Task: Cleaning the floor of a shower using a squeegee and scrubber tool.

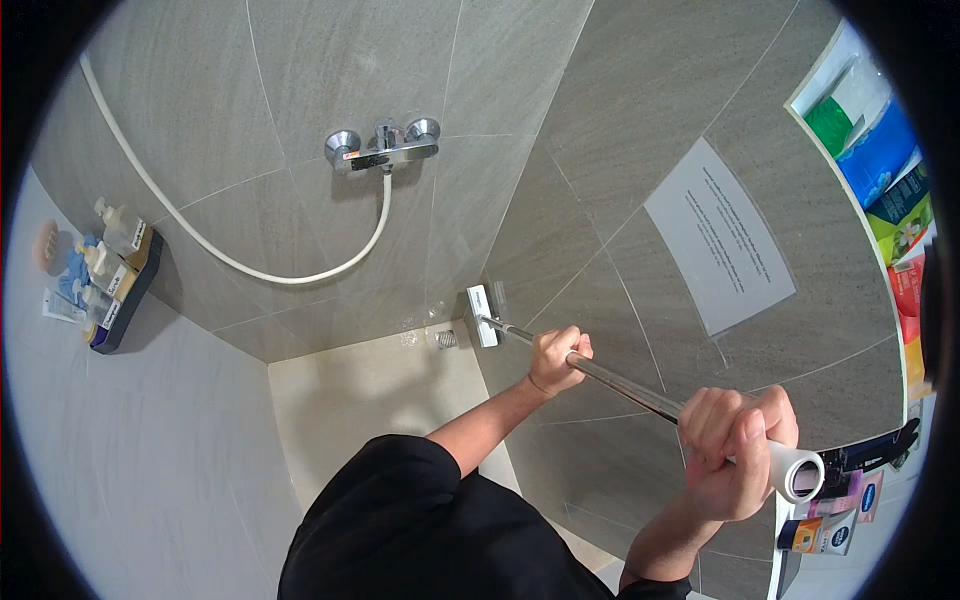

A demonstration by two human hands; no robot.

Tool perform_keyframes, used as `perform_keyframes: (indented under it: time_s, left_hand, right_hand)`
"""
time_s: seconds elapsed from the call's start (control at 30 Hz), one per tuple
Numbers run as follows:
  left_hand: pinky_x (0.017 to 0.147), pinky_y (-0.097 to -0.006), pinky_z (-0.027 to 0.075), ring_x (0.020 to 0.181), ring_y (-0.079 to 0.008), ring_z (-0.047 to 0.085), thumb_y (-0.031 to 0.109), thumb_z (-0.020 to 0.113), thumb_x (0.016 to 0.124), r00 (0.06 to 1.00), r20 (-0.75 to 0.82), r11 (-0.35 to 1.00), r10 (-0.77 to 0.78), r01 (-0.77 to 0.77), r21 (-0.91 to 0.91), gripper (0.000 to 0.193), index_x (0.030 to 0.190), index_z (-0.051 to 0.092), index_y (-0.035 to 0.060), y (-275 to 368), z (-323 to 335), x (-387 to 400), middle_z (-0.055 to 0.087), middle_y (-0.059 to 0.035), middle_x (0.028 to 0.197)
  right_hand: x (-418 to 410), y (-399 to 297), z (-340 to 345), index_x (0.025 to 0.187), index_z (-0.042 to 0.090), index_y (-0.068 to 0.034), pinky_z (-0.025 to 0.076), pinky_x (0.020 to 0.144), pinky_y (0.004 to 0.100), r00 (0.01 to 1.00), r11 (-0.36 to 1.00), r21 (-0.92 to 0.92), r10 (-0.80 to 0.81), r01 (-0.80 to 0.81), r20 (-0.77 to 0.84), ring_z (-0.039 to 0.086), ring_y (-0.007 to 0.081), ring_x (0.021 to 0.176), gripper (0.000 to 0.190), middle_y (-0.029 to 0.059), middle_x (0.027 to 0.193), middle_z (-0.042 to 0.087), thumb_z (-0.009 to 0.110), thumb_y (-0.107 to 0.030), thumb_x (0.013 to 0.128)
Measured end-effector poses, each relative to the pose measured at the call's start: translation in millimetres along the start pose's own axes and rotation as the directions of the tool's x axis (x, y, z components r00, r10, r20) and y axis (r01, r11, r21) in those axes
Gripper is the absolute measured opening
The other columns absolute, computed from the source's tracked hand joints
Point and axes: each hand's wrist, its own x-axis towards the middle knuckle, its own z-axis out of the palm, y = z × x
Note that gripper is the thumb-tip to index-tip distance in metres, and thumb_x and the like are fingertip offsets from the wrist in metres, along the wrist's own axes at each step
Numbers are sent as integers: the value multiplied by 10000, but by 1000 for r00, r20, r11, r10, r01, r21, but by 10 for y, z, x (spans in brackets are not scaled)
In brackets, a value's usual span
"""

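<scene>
Both of my hands grip the metal pole (622,386) of a long-handled cleaning tool. My left hand (559,361) is wrapped around it partway down. My right hand (735,454) holds the upper end, close to the white plastic grip end (802,474) with its round hole. At the far end, the white rectangular head (482,315) lies by the grey tiled wall (570,247), low in the corner above the shower floor (360,397). Its working face is hidden, so I cannot tell whether it is a sponge or a blade.
A chrome shower mixer (384,150) with a white hose (285,280) is on the back wall. A dark caddy (135,300) holds pump bottles at left. A metal drain (446,339) sits in the floor corner. Right are a printed sheet (720,240), packets (877,154) and tubes (821,534).
</scene>
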Motion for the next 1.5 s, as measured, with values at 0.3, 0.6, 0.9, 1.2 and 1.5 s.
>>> perform_keyframes:
  time_s: [0.3,0.6,0.9,1.2,1.5]
  left_hand:
    - [408,-391,365,409,-287,469,28,617,779,1000,20,1000,-12,12,25,313,588,373,77,9,15,-2,411,-97,480]
    - [398,-374,341,387,-260,435,3,625,772,1000,2,1000,3,-3,6,323,583,371,67,-46,19,-26,386,-91,475]
    - [413,-399,365,421,-293,472,20,620,770,999,32,999,-34,33,25,307,593,374,71,-52,-24,-53,416,-106,486]
    - [402,-376,333,394,-258,420,5,618,783,1000,16,1000,-25,25,5,324,585,368,60,-97,-19,-77,379,-98,489]
    - [412,-394,375,418,-294,480,25,611,780,997,53,998,-53,52,22,289,599,389,66,-189,-11,-128,428,-106,492]
  right_hand:
    - [-2,11,-29,712,348,-75,310,381,303,1000,1000,5,11,-11,-21,291,102,372,234,41,453,389,438,-63,928]
    - [-18,43,-12,708,352,-75,313,383,304,1000,1000,-1,10,-10,-21,294,101,374,245,40,452,385,456,-72,930]
    - [-24,53,31,715,344,-75,289,384,291,1000,999,-40,7,-6,31,251,96,380,246,33,459,355,409,-90,953]
    - [-60,91,61,691,350,-75,300,388,302,998,999,-6,39,-39,-50,292,98,385,263,37,449,377,483,-73,917]
    - [-72,157,50,675,363,-67,289,390,298,996,998,-9,68,-69,-64,306,101,397,257,38,458,375,499,-66,893]
